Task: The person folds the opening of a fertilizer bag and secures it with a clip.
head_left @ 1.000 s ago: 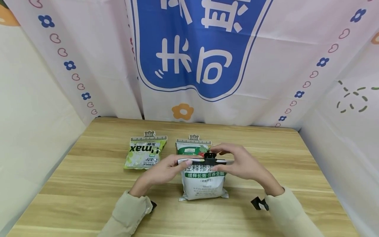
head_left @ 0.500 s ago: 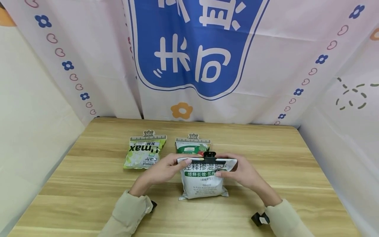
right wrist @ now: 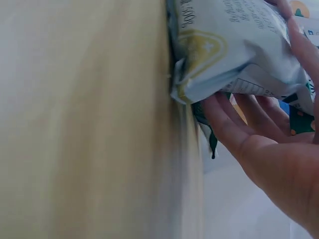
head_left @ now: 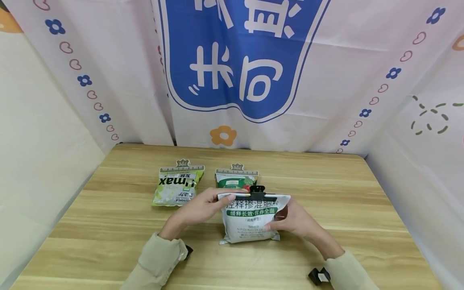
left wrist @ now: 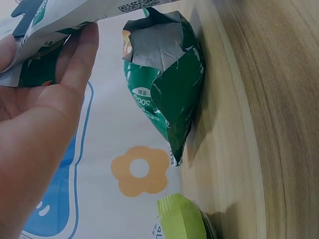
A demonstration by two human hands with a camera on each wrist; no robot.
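Note:
A white fertilizer bag (head_left: 250, 231) with green and black print stands upright on the table, its top edge folded over. A black clip (head_left: 257, 192) sits at the middle of that edge. My left hand (head_left: 203, 207) pinches the bag's upper left corner, thumb in front and fingers behind. On the other side, my right hand (head_left: 299, 221) holds the bag's right flank, thumb on the front. In the right wrist view, the fingers of the right hand (right wrist: 271, 149) reach behind the bag (right wrist: 234, 50). The left wrist view shows the left hand (left wrist: 45, 119) under the bag's folded top.
Behind the fertilizer bag stands a green bag (head_left: 232, 183) with a piano-keyboard-pattern clip (head_left: 237, 172). To its left lies a lime-and-white bag (head_left: 174, 191) with a matching clip (head_left: 182, 168). A printed curtain (head_left: 311, 133) hangs behind the wooden table (head_left: 326, 185).
My right hand has let go of the black clip and slid down to the right side of the fertilizer bag. My left hand stays at the upper left corner.

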